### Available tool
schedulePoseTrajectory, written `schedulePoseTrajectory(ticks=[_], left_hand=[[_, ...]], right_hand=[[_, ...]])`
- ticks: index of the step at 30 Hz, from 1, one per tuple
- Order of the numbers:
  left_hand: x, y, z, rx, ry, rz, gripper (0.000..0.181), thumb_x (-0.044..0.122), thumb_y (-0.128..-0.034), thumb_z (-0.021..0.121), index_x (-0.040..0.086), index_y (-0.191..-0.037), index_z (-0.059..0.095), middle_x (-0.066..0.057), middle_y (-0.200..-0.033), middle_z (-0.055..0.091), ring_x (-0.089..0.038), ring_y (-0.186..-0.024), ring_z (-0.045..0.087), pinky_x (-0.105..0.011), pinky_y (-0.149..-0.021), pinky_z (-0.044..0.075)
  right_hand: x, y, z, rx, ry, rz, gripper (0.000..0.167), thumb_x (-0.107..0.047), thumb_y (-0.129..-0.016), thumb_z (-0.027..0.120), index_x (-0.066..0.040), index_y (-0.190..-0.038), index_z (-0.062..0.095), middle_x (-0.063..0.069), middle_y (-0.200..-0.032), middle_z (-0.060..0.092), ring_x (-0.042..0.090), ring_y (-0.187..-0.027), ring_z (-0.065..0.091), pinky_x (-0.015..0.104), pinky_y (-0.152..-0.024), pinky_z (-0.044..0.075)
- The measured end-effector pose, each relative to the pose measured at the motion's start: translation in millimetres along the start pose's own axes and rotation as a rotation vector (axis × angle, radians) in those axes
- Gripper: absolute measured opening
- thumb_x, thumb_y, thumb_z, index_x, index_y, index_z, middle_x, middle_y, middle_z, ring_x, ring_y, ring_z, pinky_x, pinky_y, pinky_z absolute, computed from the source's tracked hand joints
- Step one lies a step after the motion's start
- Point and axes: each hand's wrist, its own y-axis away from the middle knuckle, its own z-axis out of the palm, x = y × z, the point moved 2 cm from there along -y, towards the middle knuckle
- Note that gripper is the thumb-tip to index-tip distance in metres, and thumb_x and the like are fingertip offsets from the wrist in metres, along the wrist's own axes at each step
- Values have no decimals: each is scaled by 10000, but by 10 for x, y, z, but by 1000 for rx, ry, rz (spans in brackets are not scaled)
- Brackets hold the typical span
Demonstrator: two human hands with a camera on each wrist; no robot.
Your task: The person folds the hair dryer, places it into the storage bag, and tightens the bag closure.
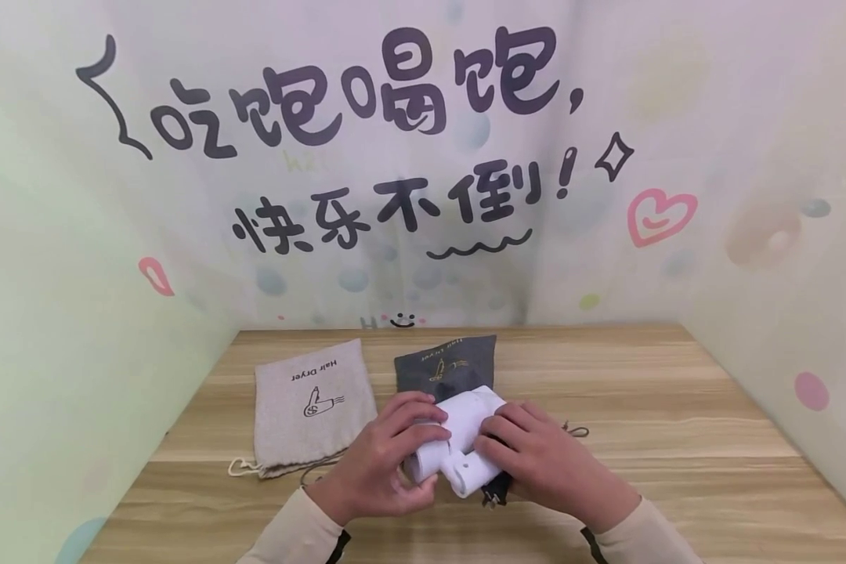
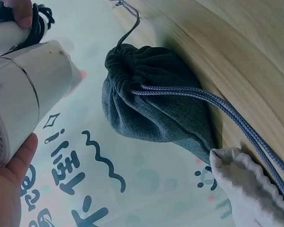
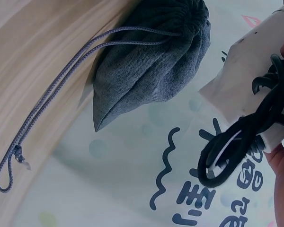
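A white hair dryer (image 1: 465, 423) with a folded handle is held between both hands, just in front of a dark grey drawstring bag (image 1: 446, 368). My left hand (image 1: 388, 454) grips its barrel near the vented end, which shows at the edge of the left wrist view. On the other side, my right hand (image 1: 546, 458) holds the barrel and handle, fingers curled over the top. A bundled black cord (image 3: 232, 151) hangs by the handle under the right hand. The grey bag (image 2: 154, 94) looks bulged and gathered at its mouth in both wrist views.
To the left lies a beige drawstring bag (image 1: 313, 423) printed "Hair Dryer", its mouth towards me. Grey drawstrings (image 3: 52, 90) trail over the wooden table (image 1: 641, 439). A printed curtain (image 1: 409, 172) stands behind the table and along its sides.
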Motion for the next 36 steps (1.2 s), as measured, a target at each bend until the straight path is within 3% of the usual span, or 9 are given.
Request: schedulePoseTrajectory(ticks=[6,12,15,19,27,33,36], left_hand=[[-19,16,-5,-23,-19,-31,501,156,-624,807,110,-1106,677,-80,-1241,581,-306,-1242,499,-365,-1042,427],[-45,48,0,-36,-38,-83,498,187,-662,860,126,-1121,677,-94,-1263,557,-321,-1263,491,-397,-1047,424],[-51,57,8,-37,-47,-95,499,199,-675,870,121,-1127,675,-98,-1266,554,-292,-1211,527,-352,-1007,456],[-60,55,0,-2,-59,-62,507,197,-666,881,107,-1122,680,-105,-1246,570,-257,-1132,567,-310,-961,481],[-62,26,-72,68,-64,46,496,180,-645,892,72,-1087,695,-125,-1202,607,-306,-1121,589,-362,-985,475],[-88,37,-92,70,-57,55,488,166,-646,894,61,-1077,692,-128,-1192,609,-323,-1117,588,-368,-987,473],[-102,52,-81,60,-50,40,478,153,-661,887,66,-1087,688,-126,-1212,601,-330,-1135,576,-368,-999,464]], right_hand=[[-16,11,16,0,9,19,489,-88,-603,787,-121,-1057,607,-2,-1049,583,246,-973,554,376,-821,467],[-22,22,16,-4,7,42,513,-108,-590,829,-117,-1049,600,2,-1056,579,250,-977,548,385,-845,465],[-24,24,17,-9,4,57,542,-136,-591,869,-116,-1058,594,6,-1062,574,249,-981,543,383,-838,469],[-22,23,15,-7,7,73,567,-167,-594,902,-120,-1068,594,10,-1069,576,244,-981,546,378,-821,481],[1,37,-12,-18,-67,92,678,-243,-565,918,-146,-1165,619,14,-1115,581,242,-1021,557,410,-857,495],[27,76,-1,-15,-139,95,662,-191,-633,780,-156,-1271,609,-18,-1165,597,220,-1060,555,404,-889,483],[26,81,7,-18,-151,95,674,-163,-647,801,-149,-1290,598,-12,-1178,595,215,-1073,554,401,-890,485]])
